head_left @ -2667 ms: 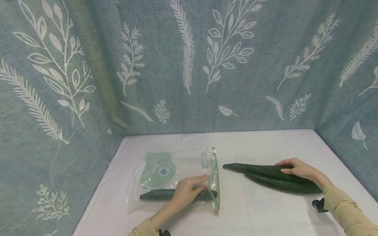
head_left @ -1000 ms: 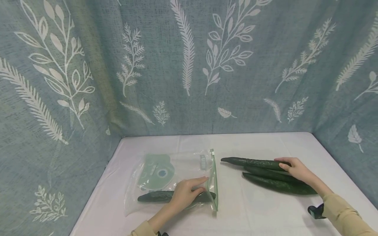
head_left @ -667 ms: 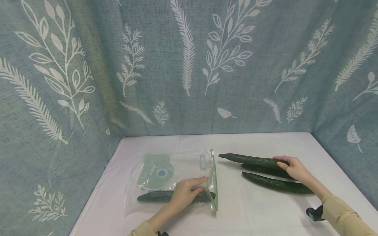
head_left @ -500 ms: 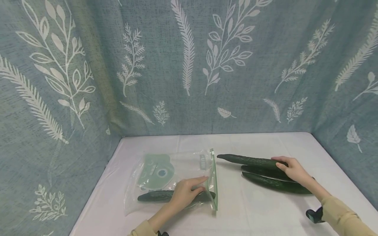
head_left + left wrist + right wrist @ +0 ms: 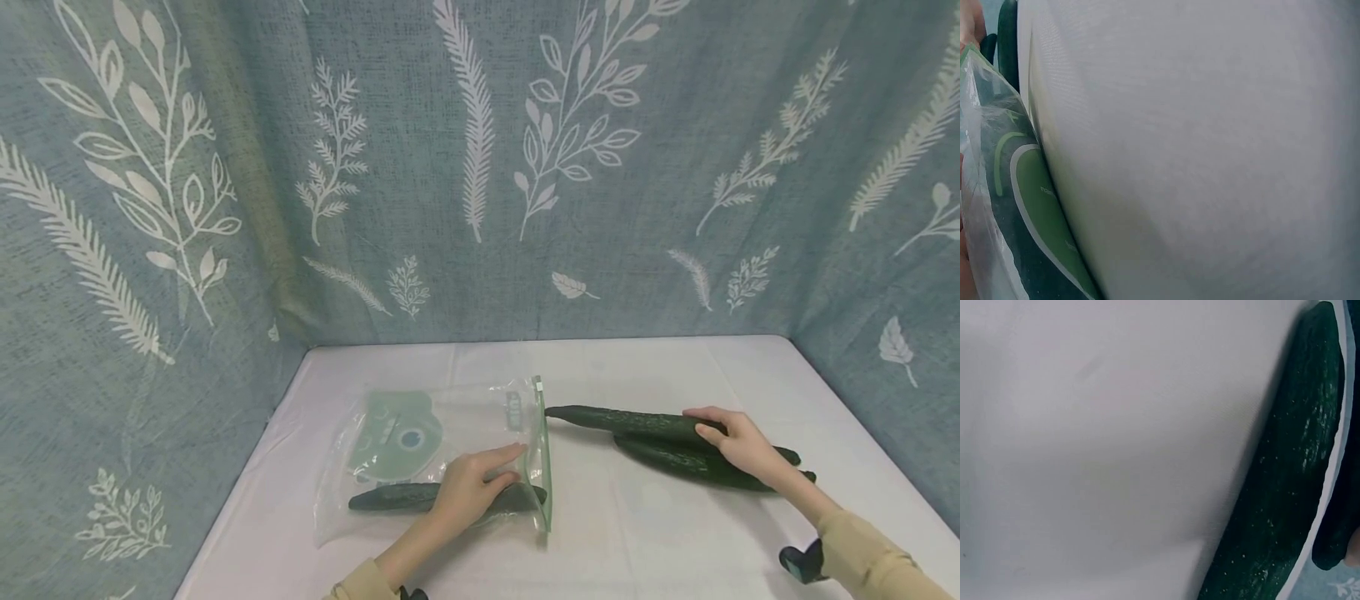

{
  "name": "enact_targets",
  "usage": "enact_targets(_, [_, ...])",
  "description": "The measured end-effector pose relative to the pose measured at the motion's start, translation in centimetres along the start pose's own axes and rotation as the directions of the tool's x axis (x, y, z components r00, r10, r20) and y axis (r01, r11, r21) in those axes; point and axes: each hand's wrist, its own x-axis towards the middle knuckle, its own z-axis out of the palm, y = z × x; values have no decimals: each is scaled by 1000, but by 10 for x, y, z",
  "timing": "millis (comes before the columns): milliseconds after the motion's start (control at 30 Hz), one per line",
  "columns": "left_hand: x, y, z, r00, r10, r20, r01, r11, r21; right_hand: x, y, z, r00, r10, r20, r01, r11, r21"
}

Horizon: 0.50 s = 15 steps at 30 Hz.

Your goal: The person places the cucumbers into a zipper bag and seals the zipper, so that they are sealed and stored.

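A clear zip bag [image 5: 480, 417] with a green print lies on the table, its green-edged mouth facing right. One cucumber [image 5: 397, 497] is inside it. My left hand [image 5: 472, 487] lies over the bag and holds the film near the mouth between thumb and fingers. My right hand [image 5: 738, 442] grips a second cucumber [image 5: 630, 419], whose narrow tip reaches the zip edge. Below that one rests another cucumber [image 5: 690, 462], large in the right wrist view. A further cucumber end [image 5: 787, 456] shows past the right wrist; the rest of it is hidden.
A white cloth covers the table [image 5: 600, 542]. Blue-green curtains [image 5: 420, 167] with white leaf prints stand behind it and on both sides. A dark wrist device [image 5: 802, 562] hangs below the right sleeve.
My right hand has lifted the far cucumber off the group and shifted it left, then lowered its tip to the bag's mouth. My left hand has stayed nearly in place.
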Motion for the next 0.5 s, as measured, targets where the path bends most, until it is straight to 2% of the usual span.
enact_targets(333, [1, 0, 0, 998, 42, -45, -42, 999, 5, -4, -2, 3, 1000, -10, -3, 10, 1000, 5])
enact_targets(500, [1, 0, 0, 999, 32, -41, -32, 999, 6, -4, -4, 5, 999, -33, -2, 33, 999, -7])
